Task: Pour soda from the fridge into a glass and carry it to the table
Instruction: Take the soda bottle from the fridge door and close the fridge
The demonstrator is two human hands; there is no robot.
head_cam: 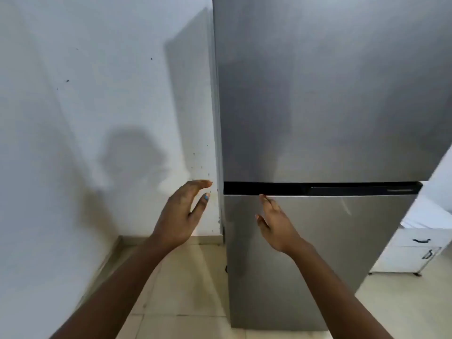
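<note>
Fridge point(318, 94): tall, grey metal finish, both doors closed; stands on the tiled floor point(186, 289) against the white wall point(73, 94). Upper door fills the top right of the view; lower door point(305, 253) below it, separated by a dark horizontal handle recess point(318, 188) running the full door width.

Left hand point(181, 216): raised in front of the wall, just beside the fridge's left edge, level with the handle recess. Fingers spread apart, palm turned toward the fridge, thumb pointing up. Empty; no contact with the fridge visible.

Right hand point(274, 221): raised in front of the top left corner of the lower door. Fingers extended and held loosely apart, empty. Fingertip point(262, 196) at the lower edge of the handle recess; actual contact with the door cannot be told.

Both bare forearms extended up from the bottom edge of the view.

Soda and glass: not in view; fridge interior hidden behind the closed doors.

Shadow of the fridge and a shadow of the person cast on the wall, left of the fridge. Dark specks on the wall near the fridge's left edge.

White cabinet point(411, 250) with dark handles at the right edge of the view, beside the fridge's lower door, standing on the floor.
</note>
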